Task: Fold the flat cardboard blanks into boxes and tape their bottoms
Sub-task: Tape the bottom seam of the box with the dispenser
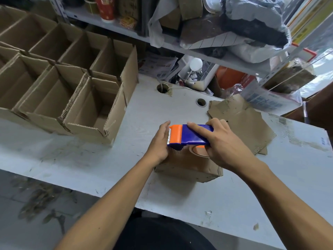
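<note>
Taping step: our right hand [222, 143] grips blue-orange plastic tape dispenser [187, 135] over small brown cardboard box [189, 168], frame centre; left hand [160, 141], fingers straight, steadies blade end. Next, we reckon: cut tape, press down.

**Cluttered packing corner**

A scuffed white worktable [225, 201] runs from nine to three o'clock, with two round cable holes [201, 102] near its far edge. At twelve o'clock a grey metal shelf [212, 56] carries bags and oddments. Grey floor [27, 222] shows at seven o'clock.

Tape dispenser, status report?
Right hand grips tape dispenser atop box. Left hand steadies blade end. Nothing in the way.
</note>
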